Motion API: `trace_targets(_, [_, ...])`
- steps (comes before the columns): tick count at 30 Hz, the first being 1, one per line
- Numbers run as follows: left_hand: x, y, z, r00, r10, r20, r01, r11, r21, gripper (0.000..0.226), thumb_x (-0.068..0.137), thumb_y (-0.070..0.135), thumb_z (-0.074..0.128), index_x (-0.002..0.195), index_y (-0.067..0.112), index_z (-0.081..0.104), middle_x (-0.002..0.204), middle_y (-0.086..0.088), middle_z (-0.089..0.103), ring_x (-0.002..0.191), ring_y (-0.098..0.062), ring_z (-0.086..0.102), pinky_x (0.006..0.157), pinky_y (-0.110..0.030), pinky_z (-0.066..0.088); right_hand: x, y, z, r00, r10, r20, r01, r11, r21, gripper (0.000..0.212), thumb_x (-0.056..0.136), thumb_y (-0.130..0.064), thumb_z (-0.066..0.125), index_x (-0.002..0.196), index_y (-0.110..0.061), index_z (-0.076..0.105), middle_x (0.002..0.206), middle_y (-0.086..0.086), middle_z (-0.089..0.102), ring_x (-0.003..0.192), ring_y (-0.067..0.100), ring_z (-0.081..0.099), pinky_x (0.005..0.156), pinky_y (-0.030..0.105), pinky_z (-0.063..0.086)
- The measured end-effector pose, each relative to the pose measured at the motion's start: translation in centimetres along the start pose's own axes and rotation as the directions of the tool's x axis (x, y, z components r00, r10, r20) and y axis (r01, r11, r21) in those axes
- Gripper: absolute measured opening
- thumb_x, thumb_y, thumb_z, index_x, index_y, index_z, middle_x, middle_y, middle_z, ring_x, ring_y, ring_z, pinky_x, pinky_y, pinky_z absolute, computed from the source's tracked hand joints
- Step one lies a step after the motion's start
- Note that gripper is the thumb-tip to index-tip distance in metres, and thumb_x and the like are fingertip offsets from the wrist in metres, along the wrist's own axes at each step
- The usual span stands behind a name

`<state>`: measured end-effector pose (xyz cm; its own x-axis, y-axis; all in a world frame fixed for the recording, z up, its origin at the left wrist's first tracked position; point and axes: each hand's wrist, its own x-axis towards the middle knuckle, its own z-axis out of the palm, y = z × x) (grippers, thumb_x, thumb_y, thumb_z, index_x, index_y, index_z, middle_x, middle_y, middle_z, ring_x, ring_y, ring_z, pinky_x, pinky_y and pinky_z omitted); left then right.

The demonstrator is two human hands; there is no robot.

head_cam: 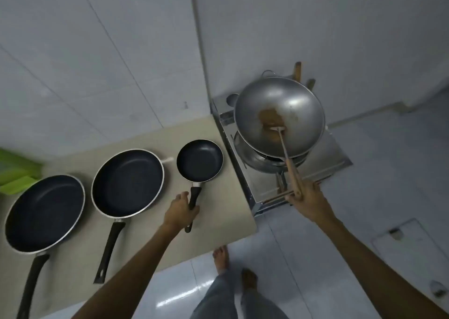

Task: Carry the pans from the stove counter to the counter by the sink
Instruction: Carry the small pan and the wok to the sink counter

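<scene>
Three black non-stick frying pans stand in a row on the beige counter (226, 212). The small pan (199, 160) is nearest the stove, and my left hand (179, 212) is closed around its black handle. The medium pan (127, 182) sits in the middle and the large pan (45, 213) at the left, both untouched. On the steel stove (323, 163) rests a grey wok (279, 116) with brown residue in it. My right hand (305, 193) grips the wooden handle of what looks like a spatula (289, 163) lying in the wok.
A green object (17, 170) lies at the counter's far left. Grey tiled walls meet in a corner behind the stove. Another wooden handle (297, 71) sticks up behind the wok. My bare feet and jeans show on the glossy floor tiles below.
</scene>
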<state>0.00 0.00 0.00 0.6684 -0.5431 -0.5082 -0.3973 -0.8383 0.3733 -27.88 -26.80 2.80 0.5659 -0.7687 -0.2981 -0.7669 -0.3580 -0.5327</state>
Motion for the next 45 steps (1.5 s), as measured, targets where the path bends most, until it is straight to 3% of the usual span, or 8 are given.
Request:
trace_targets(4, [1.6,-1.0,1.9,0.992,-0.101,0.079,0.102,0.995,-0.004,0.064,0.091,0.037,0.066,0.136,-0.002,0.042,0.133,-0.024,0.052,0.120,-0.042,0.055,0.094,-0.048,0.049,-0.2,0.6,2.6,0.980,0.201,0.010,-0.201,0.979,-0.046,0.083,0.079,-0.035,0.078,0.141,-0.010,0.029,0.128,0.022,0.047,0.106,0.043,0.057,0.082,0.047,0.049])
trace_targets(8, [3.7,-1.3,3.2,0.980,-0.139,0.140,0.159,0.977,-0.140,0.047,0.093,0.026,0.065,0.127,-0.003,0.048,0.119,-0.026,0.063,0.107,-0.043,0.063,0.088,-0.046,0.052,1.3,0.9,2.9,0.958,0.267,-0.103,-0.275,0.959,-0.071,0.047,0.091,-0.033,0.062,0.127,-0.007,0.045,0.104,0.021,0.062,0.085,0.038,0.061,0.073,0.045,0.053])
trace_targets(12, [5.0,-1.6,3.8,0.963,-0.180,0.200,0.246,0.890,-0.383,0.025,0.094,0.010,0.057,0.112,-0.009,0.057,0.096,-0.032,0.069,0.085,-0.046,0.069,0.082,-0.053,0.057,1.3,1.3,2.6,0.925,0.379,-0.027,-0.365,0.906,0.213,0.030,0.097,-0.038,0.052,0.101,-0.009,0.054,0.084,0.018,0.067,0.066,0.030,0.065,0.057,0.041,0.056])
trace_targets(16, [5.4,-0.4,3.4,0.953,-0.142,0.267,0.294,0.643,-0.707,0.027,0.102,0.016,0.052,0.102,-0.010,0.055,0.064,-0.018,0.051,0.044,-0.028,0.054,0.051,-0.042,0.054,1.1,2.2,1.7,0.848,0.497,0.185,-0.497,0.621,0.607,0.039,0.098,-0.042,0.052,0.107,-0.005,0.061,0.092,0.023,0.071,0.064,0.030,0.067,0.054,0.035,0.053])
trace_targets(20, [6.3,1.5,1.9,0.909,-0.142,0.392,0.417,0.325,-0.849,0.032,0.106,0.032,0.038,0.095,0.007,0.054,0.055,-0.006,0.045,0.035,-0.017,0.043,0.036,-0.025,0.041,1.5,3.9,1.1,0.809,0.486,0.331,-0.548,0.421,0.723,0.048,0.097,-0.048,0.050,0.107,-0.003,0.065,0.090,0.025,0.071,0.067,0.031,0.066,0.057,0.036,0.053])
trace_targets(26, [5.1,4.3,0.1,0.902,-0.085,0.423,0.429,0.059,-0.902,0.032,0.105,0.035,0.039,0.085,0.013,0.051,0.051,0.002,0.044,0.033,-0.010,0.036,0.032,-0.020,0.031,2.8,6.0,2.1,0.691,0.228,0.687,-0.715,0.072,0.695,0.074,0.085,-0.071,0.047,0.106,-0.003,0.067,0.071,0.010,0.062,0.051,0.019,0.057,0.047,0.028,0.047])
trace_targets(32, [0.2,7.1,-0.5,0.930,-0.177,0.322,0.328,0.002,-0.945,0.030,0.105,0.032,0.038,0.092,0.008,0.051,0.054,-0.001,0.044,0.034,-0.012,0.036,0.034,-0.021,0.033,5.2,6.7,2.6,0.688,0.076,0.722,-0.722,0.180,0.669,0.067,0.085,-0.060,0.062,0.115,0.000,0.062,0.065,0.011,0.059,0.048,0.022,0.055,0.047,0.029,0.046])
trace_targets(45, [-6.1,8.2,1.3,0.905,-0.374,0.205,0.157,-0.153,-0.976,0.032,0.106,0.032,0.038,0.097,0.005,0.052,0.056,-0.001,0.043,0.033,-0.011,0.034,0.031,-0.020,0.030,8.2,6.3,4.3,0.552,-0.166,0.817,-0.833,-0.063,0.550,0.066,0.088,-0.072,0.038,0.082,-0.008,0.057,0.051,0.003,0.045,0.041,0.015,0.042,0.040,0.027,0.038])
